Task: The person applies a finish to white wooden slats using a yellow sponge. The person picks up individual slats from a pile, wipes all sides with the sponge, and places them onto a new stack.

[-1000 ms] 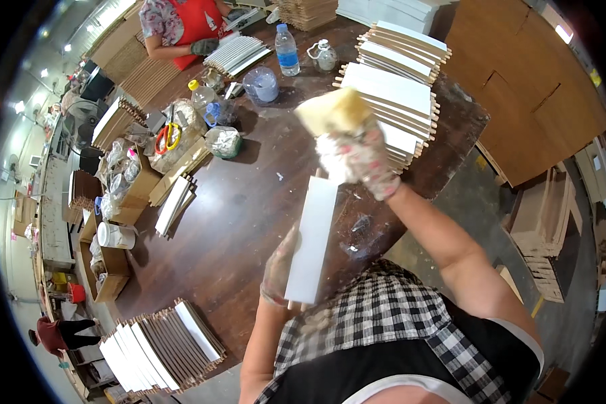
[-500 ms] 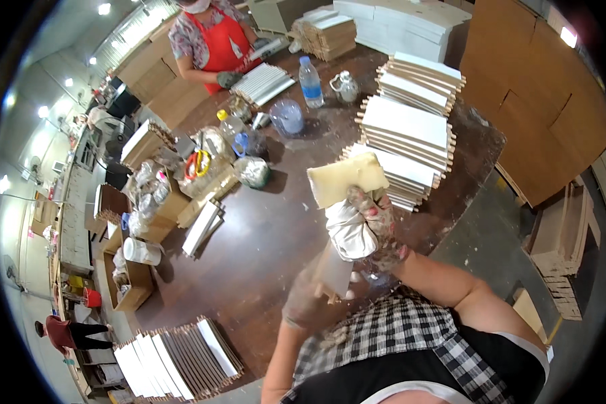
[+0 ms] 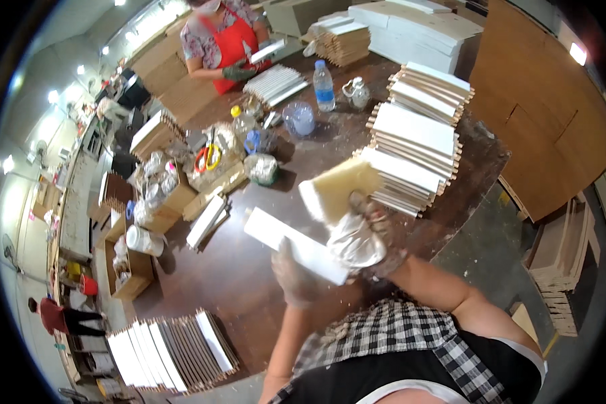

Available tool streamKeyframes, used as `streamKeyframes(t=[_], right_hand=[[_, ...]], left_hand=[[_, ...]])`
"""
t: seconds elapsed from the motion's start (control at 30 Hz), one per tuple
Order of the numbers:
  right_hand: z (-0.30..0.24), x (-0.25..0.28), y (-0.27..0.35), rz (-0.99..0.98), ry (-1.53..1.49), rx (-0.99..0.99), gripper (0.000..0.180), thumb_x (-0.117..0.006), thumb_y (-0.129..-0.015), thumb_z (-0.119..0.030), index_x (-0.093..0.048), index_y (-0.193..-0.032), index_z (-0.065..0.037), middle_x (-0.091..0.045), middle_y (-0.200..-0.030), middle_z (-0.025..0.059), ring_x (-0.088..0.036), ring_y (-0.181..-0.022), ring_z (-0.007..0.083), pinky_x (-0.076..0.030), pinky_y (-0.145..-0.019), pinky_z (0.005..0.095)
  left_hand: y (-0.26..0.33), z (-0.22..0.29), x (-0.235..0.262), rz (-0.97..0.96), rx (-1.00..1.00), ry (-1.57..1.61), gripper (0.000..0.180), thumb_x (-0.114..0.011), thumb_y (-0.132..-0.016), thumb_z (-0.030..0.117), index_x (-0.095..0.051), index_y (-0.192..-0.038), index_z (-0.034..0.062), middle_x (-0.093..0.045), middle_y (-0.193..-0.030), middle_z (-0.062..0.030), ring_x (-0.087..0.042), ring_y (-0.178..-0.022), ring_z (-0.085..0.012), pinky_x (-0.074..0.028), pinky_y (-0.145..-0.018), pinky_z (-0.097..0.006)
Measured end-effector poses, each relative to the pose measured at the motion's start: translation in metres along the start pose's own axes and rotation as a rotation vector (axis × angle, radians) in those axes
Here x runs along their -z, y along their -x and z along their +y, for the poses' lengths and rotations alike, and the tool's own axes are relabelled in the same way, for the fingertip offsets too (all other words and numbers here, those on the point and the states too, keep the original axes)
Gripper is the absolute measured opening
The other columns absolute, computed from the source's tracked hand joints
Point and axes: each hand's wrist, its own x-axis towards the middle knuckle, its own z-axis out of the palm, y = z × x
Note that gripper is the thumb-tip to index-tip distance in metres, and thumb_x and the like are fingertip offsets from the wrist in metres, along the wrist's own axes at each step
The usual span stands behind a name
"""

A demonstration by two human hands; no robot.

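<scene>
My left hand [image 3: 295,277], in a pale glove, grips a flat white board [image 3: 286,241] held at a slant over the dark table. My right hand [image 3: 372,219], in a smudged glove, is closed round a bunched white cloth [image 3: 355,242]. The same hand also holds a pale yellow rectangular pad [image 3: 333,190], whose material I cannot make out. The board's near right end meets the cloth or lies just under it. Stacked white boards [image 3: 411,128] with wooden ends stand beyond my right hand. More boards [image 3: 172,350] lie in a row at the near left.
Across the brown table [image 3: 202,289], a person in a red apron [image 3: 239,47] handles white boards. Between us stand a water bottle [image 3: 324,86], a clear tub [image 3: 299,119], scissors [image 3: 209,158], a bagged jar [image 3: 261,168] and cardboard boxes [image 3: 131,269]. Large brown panels [image 3: 545,108] lean at right.
The white board has swung from edge-on near my apron to flat and further out, with my left hand moving up. The pad and cloth in my right hand have tilted.
</scene>
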Motion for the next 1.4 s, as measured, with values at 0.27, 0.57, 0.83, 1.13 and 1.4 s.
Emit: streamKeyframes(t=[0.27, 0.57, 0.83, 1.13, 1.4], right_hand=[[-0.029, -0.045, 0.055, -0.031, 1.239, 0.119, 0.056, -0.076, -0.071, -0.016, -0.051, -0.119, -0.001, -0.063, -0.104, 0.011, -0.062, -0.095, 0.0173, -0.056, -0.079, 0.032], [-0.012, -0.042, 0.06, -0.049, 1.311, 0.065, 0.062, -0.081, -0.062, -0.024, -0.054, -0.112, 0.002, -0.065, -0.097, 0.009, -0.065, -0.084, 0.0172, -0.055, -0.076, 0.0292], [-0.017, -0.046, 0.062, -0.279, 1.722, 0.214, 0.07, -0.076, -0.069, -0.027, -0.044, -0.129, -0.009, -0.062, -0.102, 0.0153, -0.066, -0.083, 0.021, -0.057, -0.074, 0.034], [-0.012, -0.047, 0.062, -0.239, 1.696, 0.283, 0.057, -0.075, -0.069, -0.024, -0.051, -0.115, -0.001, -0.064, -0.096, 0.0104, -0.066, -0.078, 0.0185, -0.057, -0.07, 0.0304], [-0.001, -0.054, 0.057, -0.311, 1.736, 0.499, 0.052, -0.074, -0.071, -0.019, -0.053, -0.115, -0.002, -0.063, -0.098, 0.0128, -0.066, -0.083, 0.0193, -0.056, -0.071, 0.0285]], left_hand=[[-0.009, 0.011, 0.021, 0.129, 0.19, 0.234, 0.036, -0.048, -0.089, 0.034, -0.058, -0.087, 0.0001, -0.061, -0.068, -0.0091, -0.056, -0.051, -0.0174, -0.047, -0.045, -0.027], [-0.007, 0.017, 0.018, 0.003, 0.112, 0.101, 0.04, -0.048, -0.089, 0.036, -0.058, -0.087, -0.0023, -0.059, -0.067, -0.01, -0.055, -0.049, -0.017, -0.044, -0.043, -0.025], [-0.006, 0.03, 0.013, -0.056, 0.136, 0.153, 0.039, -0.049, -0.089, 0.037, -0.056, -0.087, -0.0012, -0.058, -0.069, -0.0107, -0.054, -0.05, -0.0157, -0.045, -0.043, -0.024], [-0.002, 0.028, 0.013, -0.123, 0.248, 0.287, 0.034, -0.048, -0.089, 0.035, -0.052, -0.094, 0.0017, -0.058, -0.074, -0.012, -0.054, -0.053, -0.0156, -0.045, -0.044, -0.026], [0.003, 0.03, 0.012, -0.206, 0.327, 0.408, 0.043, -0.046, -0.09, 0.031, -0.043, -0.123, 0.0035, -0.057, -0.076, -0.0127, -0.055, -0.065, -0.0176, -0.047, -0.055, -0.025]])
